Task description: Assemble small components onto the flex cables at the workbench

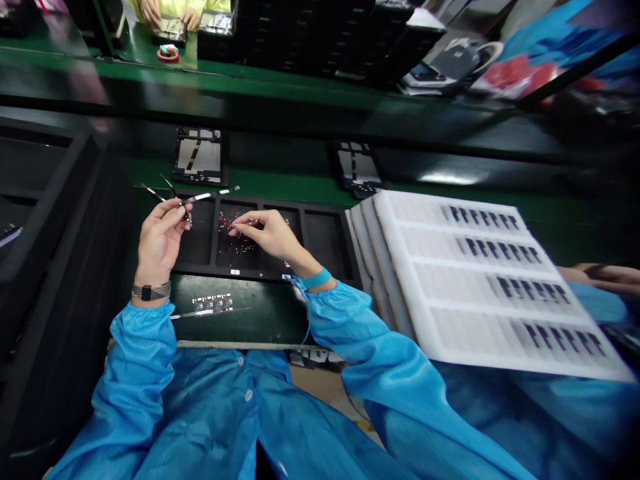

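Note:
My left hand point(163, 233) is closed around a small bunch of thin black-and-white strips point(199, 198) that look like flex cables; their ends fan out above the fingers. My right hand point(267, 233) is in a pinch over one compartment of the black tray point(325, 208). Whatever sits between its fingertips is too small to make out. Under those fingertips lie many tiny scattered parts point(240, 248), some reddish, some pale. On the green bench in front of the tray rests a small panel of circuit boards point(213, 303), beside a thin metal tool like tweezers point(210, 312).
Two dark device housings point(199, 157) point(357, 167) lie behind the tray. At right, stacked white foam trays point(450, 280) hold rows of black-ended strips. A black crate point(55, 267) stands at left. Across the bench, a co-worker's hands point(170, 17) handle a housing; another person's hand point(605, 277) shows far right.

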The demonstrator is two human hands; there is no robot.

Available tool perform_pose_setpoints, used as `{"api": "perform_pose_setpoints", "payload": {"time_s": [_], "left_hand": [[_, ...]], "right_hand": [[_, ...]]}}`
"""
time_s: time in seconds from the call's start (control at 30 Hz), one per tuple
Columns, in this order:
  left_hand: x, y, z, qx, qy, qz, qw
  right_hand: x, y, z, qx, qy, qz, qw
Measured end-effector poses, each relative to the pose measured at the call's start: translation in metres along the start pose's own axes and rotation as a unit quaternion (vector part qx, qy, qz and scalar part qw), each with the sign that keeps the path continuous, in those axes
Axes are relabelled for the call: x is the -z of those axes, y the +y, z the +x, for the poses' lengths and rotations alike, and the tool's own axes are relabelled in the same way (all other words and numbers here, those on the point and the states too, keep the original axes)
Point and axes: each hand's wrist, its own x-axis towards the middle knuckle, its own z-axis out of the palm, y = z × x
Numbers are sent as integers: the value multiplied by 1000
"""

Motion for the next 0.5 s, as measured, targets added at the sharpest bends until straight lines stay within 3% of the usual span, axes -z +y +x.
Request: {"api": "perform_pose_setpoints", "payload": {"time_s": [0.3,0.5], "left_hand": [[-20,-25,-13,25,-18,74,997],[-33,-41,-22,36,9,69,997]], "right_hand": [[-3,-12,-11,-9,-9,25,1000],[-16,-19,-18,10,21,48,999]]}}
